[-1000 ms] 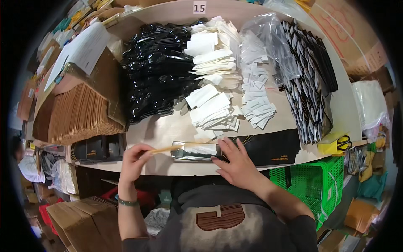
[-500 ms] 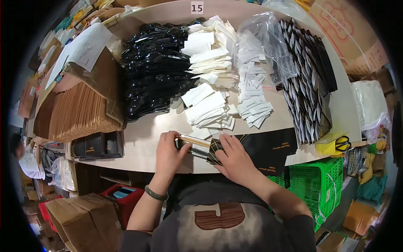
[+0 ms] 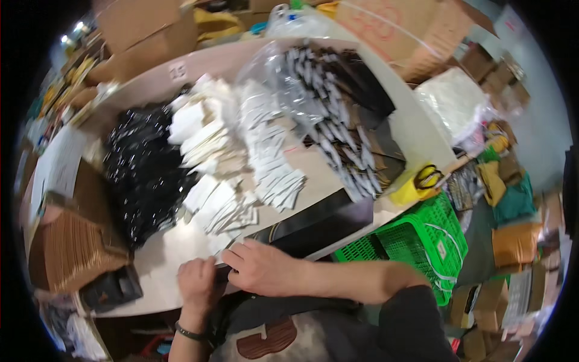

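The dark packet (image 3: 224, 273) sits at the near edge of the desk (image 3: 175, 247), almost wholly covered by my two hands, so only a thin dark sliver shows between them. My left hand (image 3: 198, 283) comes up from below the packet with the wrist bent back and a dark band (image 3: 190, 332) around it; its fingers (image 3: 194, 269) are curled in a loose fist against the packet's left end. My right hand (image 3: 262, 268) lies flat across the packet from the right, forearm running in level from that side, fingers (image 3: 236, 256) stretched leftward and pressing down on it. Both hands seem to be closed on the packet, though how firmly the right one grips I cannot tell, because its palm hides the contact.

Just beyond the packet lies a long black flat box (image 3: 319, 226) along the desk edge. Farther beyond the packet are white paper packets (image 3: 223, 199) fanned in loose stacks, and to the left of them a heap of glossy black wrapped pieces (image 3: 145, 169). Well left of the packet stands a block of brown paper bags (image 3: 72, 253). Right of the packet, below the desk edge, is a green plastic basket (image 3: 416, 241).

The whole view is smeared by motion, so the packet's shape and contents are hard to make out, and my right arm is cut off by my own dark sleeve (image 3: 416, 320).
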### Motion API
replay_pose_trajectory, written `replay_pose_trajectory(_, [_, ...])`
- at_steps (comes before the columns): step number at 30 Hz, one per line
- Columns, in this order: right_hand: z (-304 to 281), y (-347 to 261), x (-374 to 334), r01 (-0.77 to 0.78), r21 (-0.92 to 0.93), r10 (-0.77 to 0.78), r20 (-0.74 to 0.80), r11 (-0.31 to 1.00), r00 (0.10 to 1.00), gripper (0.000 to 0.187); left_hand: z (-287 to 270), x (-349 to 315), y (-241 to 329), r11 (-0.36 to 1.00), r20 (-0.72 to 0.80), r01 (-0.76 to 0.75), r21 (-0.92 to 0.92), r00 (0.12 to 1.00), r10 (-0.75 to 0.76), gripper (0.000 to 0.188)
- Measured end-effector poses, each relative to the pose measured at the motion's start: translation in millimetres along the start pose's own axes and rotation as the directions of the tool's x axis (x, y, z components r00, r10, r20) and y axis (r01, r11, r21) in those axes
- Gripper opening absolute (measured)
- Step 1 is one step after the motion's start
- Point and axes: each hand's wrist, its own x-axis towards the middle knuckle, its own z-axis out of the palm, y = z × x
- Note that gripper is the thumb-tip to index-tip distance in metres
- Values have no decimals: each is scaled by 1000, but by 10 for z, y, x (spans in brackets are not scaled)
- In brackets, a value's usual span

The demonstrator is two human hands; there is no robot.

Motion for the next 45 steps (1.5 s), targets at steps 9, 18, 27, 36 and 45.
replay_pose_trajectory(9, [-1362, 1292, -633, -279, -228, 310, 113, 933, 944, 32, 92, -140, 83, 453, 568, 617, -643, 781, -259, 43])
replay_pose_trajectory(18, [298, 470, -514, -66, -147, 89, 157, 987, 984, 32, 34, 119, 477, 357, 717, 688, -632, 694, -69, 37])
replay_pose_trajectory(27, [488, 240, -446, -704, -49, 678, 323, 709, 660, 24, 49, -379, 125, 797, 252, 517, -311, 854, -456, 60])
replay_pose_trajectory(36, [671, 191, -155, -607, 115, 535, 365, 786, 762, 19, -167, -50, -136, 921, 516, 293, -258, 847, -125, 74])
replay_pose_trajectory(45, [107, 1785, -736, -525, -229, 531, -38, 820, 847, 12, -159, -398, -505, 900, 132, 369, -231, 929, -347, 55])
